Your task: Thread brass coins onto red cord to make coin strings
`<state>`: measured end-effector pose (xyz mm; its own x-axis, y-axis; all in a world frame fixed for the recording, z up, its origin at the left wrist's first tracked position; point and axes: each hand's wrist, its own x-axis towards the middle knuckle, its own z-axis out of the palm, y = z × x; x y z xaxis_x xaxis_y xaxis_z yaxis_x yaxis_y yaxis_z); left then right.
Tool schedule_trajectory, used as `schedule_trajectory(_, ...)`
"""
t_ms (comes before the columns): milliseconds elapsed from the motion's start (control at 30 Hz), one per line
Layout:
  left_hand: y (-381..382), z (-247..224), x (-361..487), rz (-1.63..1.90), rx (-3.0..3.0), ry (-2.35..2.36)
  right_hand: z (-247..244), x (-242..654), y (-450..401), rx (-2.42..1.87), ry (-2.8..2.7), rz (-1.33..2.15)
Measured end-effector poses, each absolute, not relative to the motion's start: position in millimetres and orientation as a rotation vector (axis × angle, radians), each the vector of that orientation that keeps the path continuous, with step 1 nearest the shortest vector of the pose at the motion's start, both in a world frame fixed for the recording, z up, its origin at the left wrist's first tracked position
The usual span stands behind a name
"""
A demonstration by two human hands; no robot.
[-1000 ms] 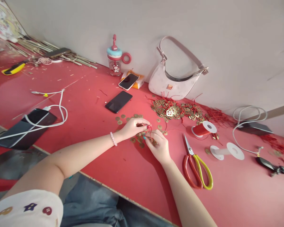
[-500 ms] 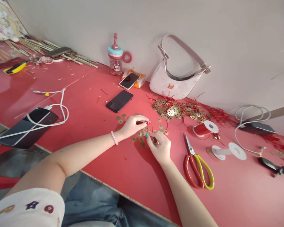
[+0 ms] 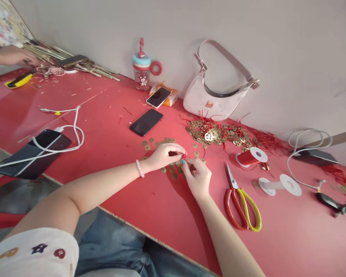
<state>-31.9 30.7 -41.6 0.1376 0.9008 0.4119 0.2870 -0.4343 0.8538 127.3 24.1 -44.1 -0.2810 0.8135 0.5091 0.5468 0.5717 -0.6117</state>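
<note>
My left hand (image 3: 166,156), with a pink bead bracelet at the wrist, pinches a small piece of red cord (image 3: 184,156) at its fingertips. My right hand (image 3: 197,175) is closed just to the right, thumb and finger at the same cord, and the fingertips of both hands nearly meet. Loose brass coins (image 3: 173,176) lie on the red table (image 3: 150,200) under and around the hands. Behind them is a heap of coins tied with red cord (image 3: 219,132). A thin red strand runs right toward a spool of red cord (image 3: 248,157).
Red-and-yellow-handled scissors (image 3: 239,204) and a white spool (image 3: 279,184) lie at the right. Behind stand a handbag (image 3: 213,104) and a cup (image 3: 142,71). Phones (image 3: 146,122) and a cabled black device (image 3: 31,154) lie left. Another person's hand (image 3: 17,55) is far left, near sticks.
Both hands have shifted slightly right and their fingertips have come closer together on the red cord. The other person's hand has reached further in at the far left.
</note>
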Motion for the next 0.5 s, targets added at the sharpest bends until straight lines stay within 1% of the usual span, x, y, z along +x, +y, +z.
schedule_trajectory(200,31.3,-44.7,-32.6,1.287,1.923,1.120,-45.3,128.6,24.9,-1.107,-1.917,0.404)
schedule_trajectory(400,31.3,-44.6,-32.4,1.292,1.917,1.134,-51.1,128.6,25.5,-1.166,-1.799,0.614)
schedule_trajectory(500,31.4,-44.7,-32.3,1.291,1.941,1.131,-50.7,129.3,26.8,-1.151,-1.827,0.649)
